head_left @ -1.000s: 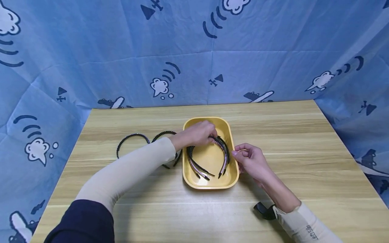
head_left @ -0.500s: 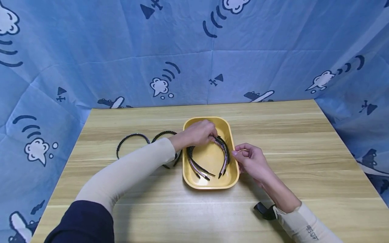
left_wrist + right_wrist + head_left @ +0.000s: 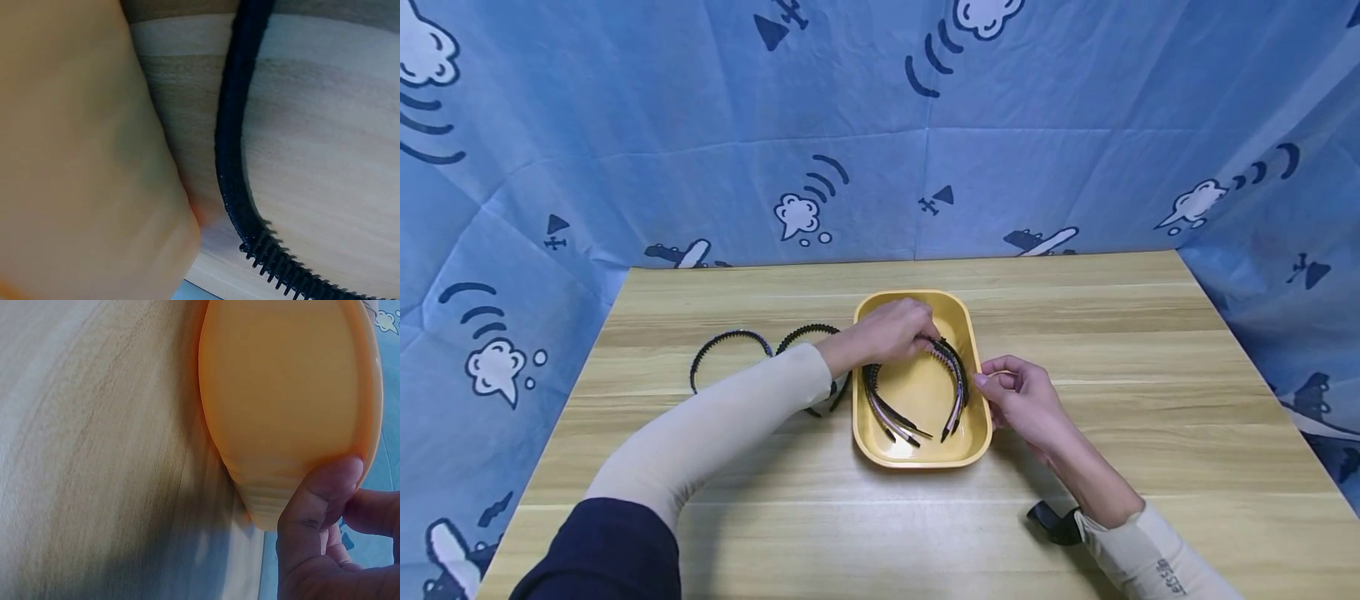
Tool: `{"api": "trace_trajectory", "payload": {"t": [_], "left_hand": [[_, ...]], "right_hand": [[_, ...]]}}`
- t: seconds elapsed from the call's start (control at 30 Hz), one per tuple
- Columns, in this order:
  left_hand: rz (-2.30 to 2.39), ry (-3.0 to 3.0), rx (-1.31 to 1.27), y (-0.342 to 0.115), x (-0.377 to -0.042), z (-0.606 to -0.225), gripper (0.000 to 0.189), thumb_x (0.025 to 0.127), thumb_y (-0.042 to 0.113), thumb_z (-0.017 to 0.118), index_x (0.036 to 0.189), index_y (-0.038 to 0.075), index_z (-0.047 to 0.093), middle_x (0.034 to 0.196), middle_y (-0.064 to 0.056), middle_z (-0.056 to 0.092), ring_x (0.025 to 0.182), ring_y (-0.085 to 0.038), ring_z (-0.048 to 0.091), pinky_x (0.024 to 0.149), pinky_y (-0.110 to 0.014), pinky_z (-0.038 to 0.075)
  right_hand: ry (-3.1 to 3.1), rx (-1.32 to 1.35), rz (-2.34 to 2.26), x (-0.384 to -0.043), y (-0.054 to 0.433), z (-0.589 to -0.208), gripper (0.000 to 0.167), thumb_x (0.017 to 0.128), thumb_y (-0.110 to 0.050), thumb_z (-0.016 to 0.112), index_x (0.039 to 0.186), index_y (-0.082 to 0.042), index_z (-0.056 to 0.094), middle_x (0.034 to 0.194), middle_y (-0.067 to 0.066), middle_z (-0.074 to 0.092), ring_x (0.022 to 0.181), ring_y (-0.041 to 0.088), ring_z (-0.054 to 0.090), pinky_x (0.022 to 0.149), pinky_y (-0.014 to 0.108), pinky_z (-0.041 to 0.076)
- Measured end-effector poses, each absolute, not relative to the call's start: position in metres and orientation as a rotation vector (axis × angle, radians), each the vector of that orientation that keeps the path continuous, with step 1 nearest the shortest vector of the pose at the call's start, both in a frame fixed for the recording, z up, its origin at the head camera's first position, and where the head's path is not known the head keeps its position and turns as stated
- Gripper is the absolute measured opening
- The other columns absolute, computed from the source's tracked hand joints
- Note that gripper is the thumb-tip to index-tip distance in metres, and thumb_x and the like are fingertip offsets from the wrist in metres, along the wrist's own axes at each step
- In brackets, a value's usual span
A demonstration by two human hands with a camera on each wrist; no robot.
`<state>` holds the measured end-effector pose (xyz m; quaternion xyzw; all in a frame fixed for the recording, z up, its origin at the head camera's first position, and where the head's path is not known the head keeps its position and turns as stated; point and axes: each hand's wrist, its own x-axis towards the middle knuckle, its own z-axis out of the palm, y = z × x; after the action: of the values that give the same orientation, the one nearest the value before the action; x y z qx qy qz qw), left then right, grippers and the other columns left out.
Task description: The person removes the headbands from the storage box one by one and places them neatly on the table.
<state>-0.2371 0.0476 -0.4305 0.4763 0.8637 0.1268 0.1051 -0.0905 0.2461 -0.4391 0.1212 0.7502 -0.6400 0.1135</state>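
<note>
Headbands [image 3: 917, 387] are gripped at their arch by the curled fingers of the left hand [image 3: 891, 329] inside the yellow tray [image 3: 973, 333], centre frame. The tray rim is steadied by the right hand [image 3: 1018, 400], thumb on its edge. Two headbands [image 3: 767, 350] remain on the table [image 3: 1150, 375], left of the tray. Arches point toward the upper frame, tips toward the lower.

The bench [image 3: 1150, 392] is pale wood-grain, smooth and matt; the yellow tray [image 3: 921, 392] looks like smooth plastic with a soft sheen, the toothed headbands [image 3: 730, 337] glossy black plastic (one in the tray pinkish), the backdrop [image 3: 625, 125] creased printed cloth
</note>
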Motion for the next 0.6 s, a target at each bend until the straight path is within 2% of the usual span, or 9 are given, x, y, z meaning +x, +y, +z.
{"api": "trace_trajectory", "payload": {"t": [0.23,0.4,0.6], "left_hand": [[0.468,2.515,1.417,0.0467,-0.2374,-0.4323,0.022,0.097,0.01,0.074,0.118,0.014,0.081,0.104,-0.005,0.075,0.086,-0.014,0.064,0.073,-0.02,0.053],[0.511,2.504,1.473,0.0464,-0.239,-0.4329,0.021,0.097,0.005,0.073,0.114,0.011,0.082,0.101,-0.006,0.077,0.088,-0.016,0.07,0.077,-0.019,0.056],[0.531,2.505,1.506,0.0466,-0.2402,-0.4306,0.018,0.096,0.007,0.075,0.111,0.011,0.083,0.095,-0.006,0.076,0.084,-0.018,0.07,0.079,-0.022,0.057]], "right_hand": [[2.202,0.358,-1.875,-0.0898,0.246,-0.4391,0.026,0.106,-0.008,0.059,0.124,0.009,0.051,0.074,-0.006,0.066,0.058,0.006,0.054,0.053,0.023,0.052],[2.196,0.353,-1.88,-0.0901,0.2456,-0.4397,0.026,0.106,-0.008,0.059,0.124,0.009,0.051,0.073,-0.006,0.065,0.057,0.006,0.054,0.053,0.023,0.052],[2.2,0.351,-1.876,-0.0901,0.2456,-0.4396,0.026,0.106,-0.008,0.059,0.124,0.009,0.051,0.073,-0.007,0.065,0.057,0.007,0.054,0.053,0.023,0.052]]}}
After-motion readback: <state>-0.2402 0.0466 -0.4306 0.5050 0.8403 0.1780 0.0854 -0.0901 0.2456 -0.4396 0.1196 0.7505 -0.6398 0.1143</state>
